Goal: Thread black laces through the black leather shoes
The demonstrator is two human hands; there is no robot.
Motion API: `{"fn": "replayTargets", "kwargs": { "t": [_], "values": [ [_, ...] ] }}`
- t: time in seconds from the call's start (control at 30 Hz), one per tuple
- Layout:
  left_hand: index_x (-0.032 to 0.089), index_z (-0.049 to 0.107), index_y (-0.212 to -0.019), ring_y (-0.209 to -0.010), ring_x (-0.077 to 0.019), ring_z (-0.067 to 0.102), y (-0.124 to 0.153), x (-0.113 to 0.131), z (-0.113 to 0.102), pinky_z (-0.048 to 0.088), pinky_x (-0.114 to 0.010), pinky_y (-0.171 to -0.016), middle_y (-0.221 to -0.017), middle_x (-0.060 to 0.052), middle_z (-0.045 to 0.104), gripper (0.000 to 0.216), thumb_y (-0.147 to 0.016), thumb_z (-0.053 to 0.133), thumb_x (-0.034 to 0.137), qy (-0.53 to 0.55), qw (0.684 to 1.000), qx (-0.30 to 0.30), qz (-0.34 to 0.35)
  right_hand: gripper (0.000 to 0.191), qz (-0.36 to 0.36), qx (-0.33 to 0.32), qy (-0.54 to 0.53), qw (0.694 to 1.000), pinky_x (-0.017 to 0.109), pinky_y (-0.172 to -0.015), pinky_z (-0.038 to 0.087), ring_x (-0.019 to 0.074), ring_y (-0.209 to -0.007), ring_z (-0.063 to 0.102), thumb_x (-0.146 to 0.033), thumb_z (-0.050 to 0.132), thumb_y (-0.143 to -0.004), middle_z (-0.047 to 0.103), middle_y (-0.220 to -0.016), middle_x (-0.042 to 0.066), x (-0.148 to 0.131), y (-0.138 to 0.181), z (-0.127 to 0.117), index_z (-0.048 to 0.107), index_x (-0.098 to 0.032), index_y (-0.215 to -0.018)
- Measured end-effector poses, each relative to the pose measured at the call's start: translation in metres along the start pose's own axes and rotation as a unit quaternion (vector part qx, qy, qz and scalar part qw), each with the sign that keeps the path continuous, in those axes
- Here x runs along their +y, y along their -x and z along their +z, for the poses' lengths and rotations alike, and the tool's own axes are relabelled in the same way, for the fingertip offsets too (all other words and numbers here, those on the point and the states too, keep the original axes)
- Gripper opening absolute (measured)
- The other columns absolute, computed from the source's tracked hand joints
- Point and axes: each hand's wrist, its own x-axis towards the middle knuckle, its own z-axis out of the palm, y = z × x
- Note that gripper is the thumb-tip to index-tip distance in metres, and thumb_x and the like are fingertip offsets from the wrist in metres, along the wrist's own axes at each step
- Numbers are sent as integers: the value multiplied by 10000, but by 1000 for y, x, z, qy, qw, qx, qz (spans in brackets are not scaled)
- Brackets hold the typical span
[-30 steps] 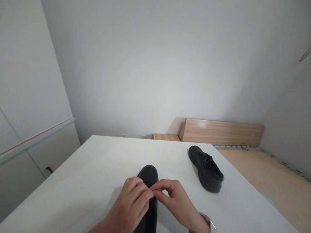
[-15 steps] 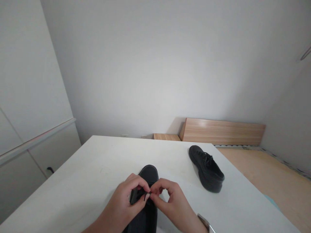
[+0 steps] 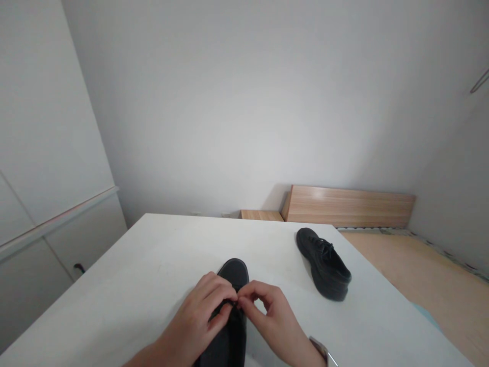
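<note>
A black shoe point(image 3: 235, 272) lies on the white table with its toe pointing away from me. Over its lacing, my left hand point(image 3: 206, 311) pinches a black shoelace point(image 3: 233, 303) between thumb and fingers. My right hand point(image 3: 265, 308) meets it from the other side, thumb and index finger pressed together on the lace. The fingertips of both hands nearly touch, and they hide most of the knot area. A second black shoe point(image 3: 324, 262), its lace tied in a bow, stands apart at the right.
The white table point(image 3: 160, 255) spreads under both shoes. Beyond its right edge is a bed base point(image 3: 385, 255) with a wooden headboard point(image 3: 351, 206). White cabinets point(image 3: 76, 239) line the left side, and a plain wall rises behind.
My left hand has rolled over the lace, its fingers now more curled and covering more of the shoe. My right hand has barely moved and keeps its pinch.
</note>
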Motion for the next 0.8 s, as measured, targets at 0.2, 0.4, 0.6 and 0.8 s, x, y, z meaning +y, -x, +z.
{"fn": "replayTargets", "kwargs": {
  "t": [0.2, 0.4, 0.6, 0.8],
  "values": [
    [173, 563, -1012, -873, -167, 520, 2, -5, 3, 452, -264, -795, -921, -49, 621, 220, -930, 480, -13, -12, 997, -13, 77, 93, 28, -42, -98, 994, 250, -652, 417, 134, -671, 547, -218, 677, -834, 667, -717, 8, 9, -8, -6, 752, -167, -814],
    [169, 562, -1011, -871, -167, 524, 2, -9, 4, 456, -270, -794, -909, -53, 622, 185, -962, 467, 18, 15, 997, 2, 78, 83, 55, -73, -140, 986, 245, -635, 372, 117, -657, 506, -189, 693, -790, 632, -703, -1, 14, -12, -6, 745, -143, -834],
    [180, 568, -931, -861, -153, 551, 1, -8, 1, 460, -241, -755, -915, -47, 620, 185, -946, 482, 17, 12, 997, 21, 68, 85, 14, -35, -80, 996, 249, -596, 340, 115, -631, 434, -124, 587, -754, 516, -683, -28, 17, -12, 3, 658, -148, -796],
    [210, 533, -858, -809, -132, 582, 14, -4, -7, 464, -217, -725, -856, -12, 621, 185, -965, 466, 76, 34, 999, -13, 18, 213, -67, 54, 48, 995, 236, -569, 340, 121, -630, 457, 6, 481, -633, 482, -735, -22, 25, -9, 10, 531, -179, -726]
  ]
}}
